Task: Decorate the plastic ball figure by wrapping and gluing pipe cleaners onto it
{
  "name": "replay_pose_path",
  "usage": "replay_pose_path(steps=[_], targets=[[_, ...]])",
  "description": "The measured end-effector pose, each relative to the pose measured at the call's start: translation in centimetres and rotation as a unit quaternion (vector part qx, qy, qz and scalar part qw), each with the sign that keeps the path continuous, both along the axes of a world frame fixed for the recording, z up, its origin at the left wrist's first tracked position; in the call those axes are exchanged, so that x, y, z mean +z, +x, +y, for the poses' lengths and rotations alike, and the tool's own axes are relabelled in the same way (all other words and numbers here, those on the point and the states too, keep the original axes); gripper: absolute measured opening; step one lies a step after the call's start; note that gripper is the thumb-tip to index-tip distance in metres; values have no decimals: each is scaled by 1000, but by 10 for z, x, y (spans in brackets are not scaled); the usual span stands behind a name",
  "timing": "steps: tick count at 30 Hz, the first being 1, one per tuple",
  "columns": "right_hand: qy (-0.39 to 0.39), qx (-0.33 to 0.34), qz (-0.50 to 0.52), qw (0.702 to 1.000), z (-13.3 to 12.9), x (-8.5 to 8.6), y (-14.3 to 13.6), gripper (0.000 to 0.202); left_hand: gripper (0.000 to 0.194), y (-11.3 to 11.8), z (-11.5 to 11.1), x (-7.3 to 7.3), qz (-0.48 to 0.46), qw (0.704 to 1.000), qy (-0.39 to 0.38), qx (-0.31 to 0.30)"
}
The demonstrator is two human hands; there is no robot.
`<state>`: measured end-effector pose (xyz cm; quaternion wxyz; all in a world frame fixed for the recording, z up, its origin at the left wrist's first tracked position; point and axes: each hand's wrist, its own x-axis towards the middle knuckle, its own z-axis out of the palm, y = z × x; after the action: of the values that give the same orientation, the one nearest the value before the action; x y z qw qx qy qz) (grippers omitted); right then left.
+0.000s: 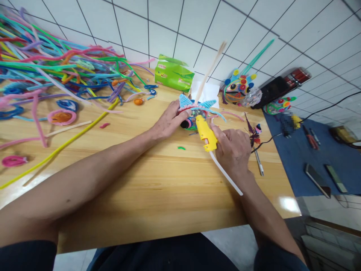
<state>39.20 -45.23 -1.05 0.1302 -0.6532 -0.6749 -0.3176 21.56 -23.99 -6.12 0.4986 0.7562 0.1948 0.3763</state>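
Observation:
A small craft figure (195, 114) with blue pointed ears, a pink trim and a black eye lies on the wooden table. My left hand (172, 119) is closed on its left side, the thumb resting on the pink trim. In my right hand (232, 148) is a yellow glue gun (207, 135), its front end against the figure and a white glue stick (227, 174) sticking out of its back. A light blue strip arches over the figure's front. A pale pipe cleaner (210, 71) rises behind the ears. The nozzle tip is hidden.
Many coloured pipe cleaners (56, 64) heap at the left; a long yellow one (63, 146) crosses the table. Behind stands a green tissue pack (173, 75). Decorated figures (238, 90) stand at the back right. Pliers (310, 138) and a phone (317, 180) lie on the blue mat (296, 154).

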Motion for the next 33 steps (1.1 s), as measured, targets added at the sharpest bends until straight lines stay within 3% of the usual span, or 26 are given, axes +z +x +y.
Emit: replay_pose_path(steps=[23, 28, 33], targets=[[-54, 3, 21, 998, -1, 1, 6, 62, 43, 1, 3, -8, -5, 1000, -13, -8], [-30, 19, -2, 999, -1, 1, 5, 55, 42, 1, 2, -8, -4, 1000, -9, 1], [-24, -11, 8, 1000, -2, -1, 5, 55, 42, 2, 3, -11, -11, 1000, -11, 4]])
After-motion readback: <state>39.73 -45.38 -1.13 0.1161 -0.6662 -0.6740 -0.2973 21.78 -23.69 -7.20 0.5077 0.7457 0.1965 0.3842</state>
